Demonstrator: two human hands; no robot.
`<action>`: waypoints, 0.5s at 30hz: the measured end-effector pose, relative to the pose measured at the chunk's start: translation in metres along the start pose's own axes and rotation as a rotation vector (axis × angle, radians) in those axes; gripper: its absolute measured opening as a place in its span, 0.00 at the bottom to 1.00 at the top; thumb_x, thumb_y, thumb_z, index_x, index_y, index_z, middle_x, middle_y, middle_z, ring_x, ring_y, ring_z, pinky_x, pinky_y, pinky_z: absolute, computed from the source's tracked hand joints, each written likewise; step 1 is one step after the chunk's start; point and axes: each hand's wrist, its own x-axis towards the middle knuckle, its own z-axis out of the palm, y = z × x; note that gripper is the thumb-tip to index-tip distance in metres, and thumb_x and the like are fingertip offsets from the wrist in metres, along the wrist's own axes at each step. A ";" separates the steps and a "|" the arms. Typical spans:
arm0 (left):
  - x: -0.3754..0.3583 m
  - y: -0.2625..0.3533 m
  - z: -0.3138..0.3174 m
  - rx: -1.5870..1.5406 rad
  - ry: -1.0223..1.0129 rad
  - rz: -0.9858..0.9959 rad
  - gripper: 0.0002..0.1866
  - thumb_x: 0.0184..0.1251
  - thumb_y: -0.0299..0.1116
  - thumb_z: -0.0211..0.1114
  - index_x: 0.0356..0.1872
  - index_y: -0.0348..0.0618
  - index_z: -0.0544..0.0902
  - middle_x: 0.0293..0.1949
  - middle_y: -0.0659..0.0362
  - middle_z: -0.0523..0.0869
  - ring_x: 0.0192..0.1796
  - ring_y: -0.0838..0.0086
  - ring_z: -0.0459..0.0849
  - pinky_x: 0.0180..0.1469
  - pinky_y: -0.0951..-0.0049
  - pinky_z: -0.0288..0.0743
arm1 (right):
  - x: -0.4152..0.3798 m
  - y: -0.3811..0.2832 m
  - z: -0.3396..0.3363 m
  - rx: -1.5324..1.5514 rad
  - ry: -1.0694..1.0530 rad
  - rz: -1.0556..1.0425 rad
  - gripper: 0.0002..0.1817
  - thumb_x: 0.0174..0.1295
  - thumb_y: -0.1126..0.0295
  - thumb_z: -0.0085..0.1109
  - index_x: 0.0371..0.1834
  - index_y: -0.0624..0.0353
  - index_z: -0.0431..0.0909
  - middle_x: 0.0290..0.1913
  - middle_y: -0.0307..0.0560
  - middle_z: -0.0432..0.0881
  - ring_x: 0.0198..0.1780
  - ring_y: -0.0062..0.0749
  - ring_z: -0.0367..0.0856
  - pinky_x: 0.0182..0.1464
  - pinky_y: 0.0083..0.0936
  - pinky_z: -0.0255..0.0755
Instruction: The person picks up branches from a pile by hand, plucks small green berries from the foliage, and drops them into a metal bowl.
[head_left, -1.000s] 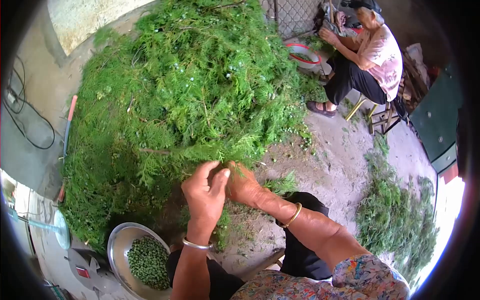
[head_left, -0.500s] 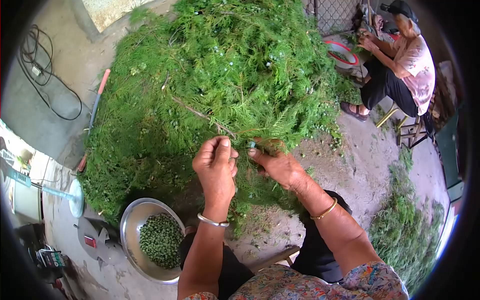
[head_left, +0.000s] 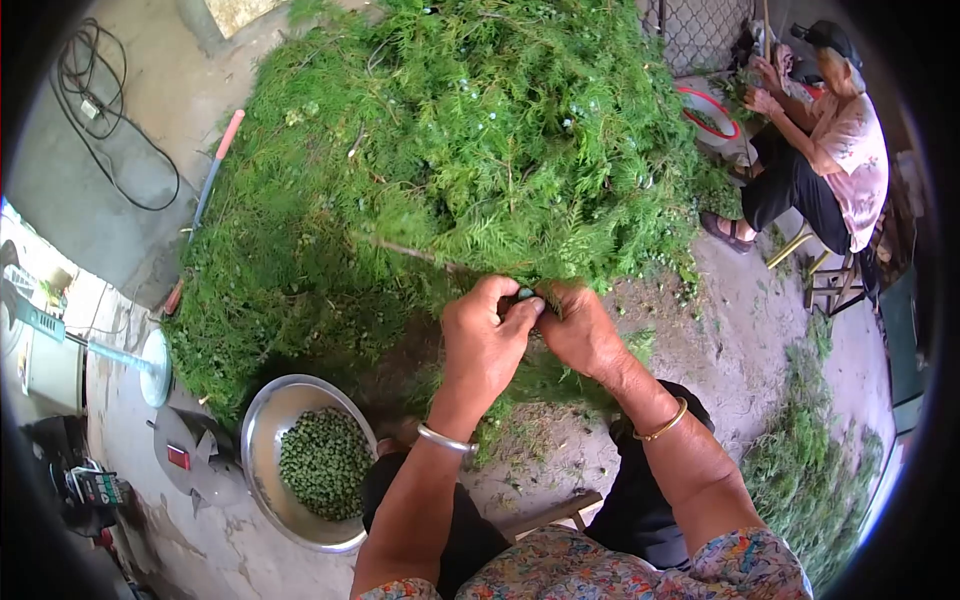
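My left hand (head_left: 487,335) is closed, its thumb and index finger pinching a small blue-green cone (head_left: 525,294). Right beside it, my right hand (head_left: 580,335) is closed on an evergreen branch, largely covered by the fingers. A brown stem (head_left: 415,252) extends to the left beyond my hands. Both hands are at the near edge of a large heap of feathery green branches (head_left: 480,150). At lower left stands a metal bowl (head_left: 262,470) partly filled with small green cones (head_left: 325,465).
A seated person (head_left: 840,150) handles greenery at upper right, near a red-rimmed basin (head_left: 735,125). A pink-handled tool (head_left: 215,165) leans at the heap's left edge. More cut branches (head_left: 815,470) lie at right. A pale blue fan (head_left: 152,368) stands left.
My left hand has moved right to meet my right hand and now pinches the cone that showed by my right thumb. The view has shifted slightly.
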 end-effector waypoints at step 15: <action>0.007 0.014 -0.018 -0.631 -0.136 -0.487 0.07 0.64 0.28 0.60 0.31 0.34 0.79 0.17 0.62 0.74 0.14 0.85 0.63 0.13 0.85 0.54 | 0.004 -0.006 -0.004 -0.219 -0.016 -0.019 0.10 0.57 0.73 0.58 0.22 0.66 0.71 0.20 0.59 0.73 0.24 0.56 0.73 0.26 0.39 0.68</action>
